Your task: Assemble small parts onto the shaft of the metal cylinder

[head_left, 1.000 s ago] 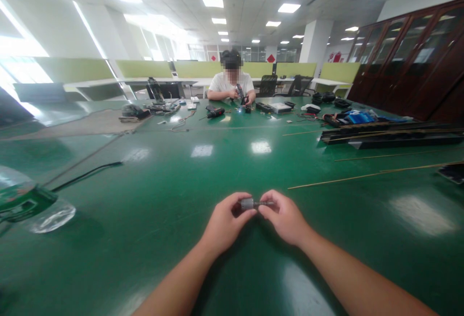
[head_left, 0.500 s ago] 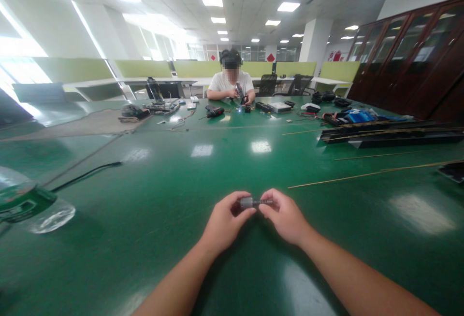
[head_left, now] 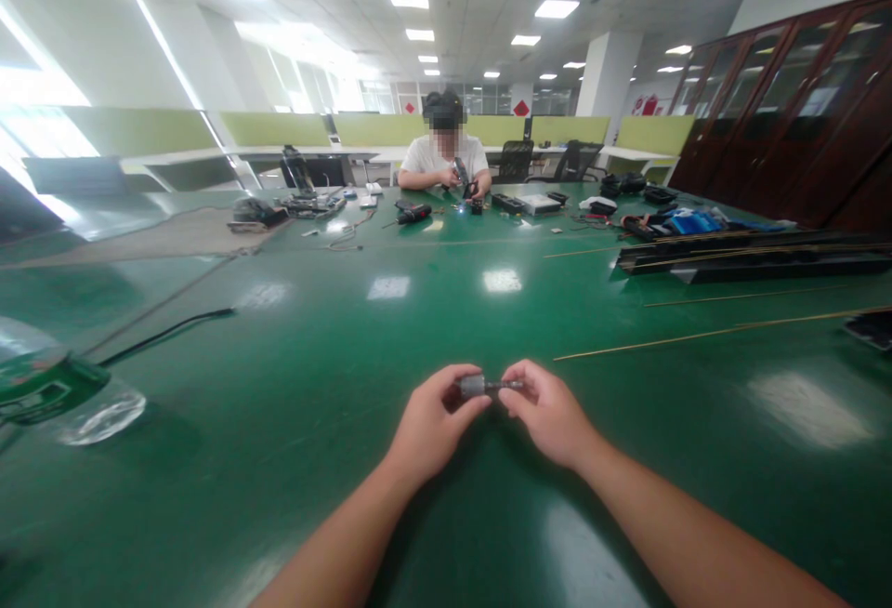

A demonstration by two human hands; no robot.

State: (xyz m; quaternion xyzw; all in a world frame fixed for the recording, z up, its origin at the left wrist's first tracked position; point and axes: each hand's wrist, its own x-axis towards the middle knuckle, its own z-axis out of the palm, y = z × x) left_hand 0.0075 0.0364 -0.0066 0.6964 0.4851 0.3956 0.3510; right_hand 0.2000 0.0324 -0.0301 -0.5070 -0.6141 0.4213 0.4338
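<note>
In the head view, my left hand grips a short grey metal cylinder between thumb and fingers. A thin dark rod, resembling a drill bit, lies in line with the cylinder and points right. My right hand pinches this rod between thumb and fingertips, and its far end is partly hidden by them. Cylinder and rod are held roughly level, just above the green tabletop. Whether the two are one piece or fitted together cannot be made out.
A water bottle and a black cable lie at left. Thin brass-coloured rods and long black profiles are on the right. Across the table, a person handles a dark tool among scattered parts.
Both hands stay almost where they were, on the same pieces. The cylinder and rod look very slightly turned or shifted, with a little more of the rod's texture showing.
</note>
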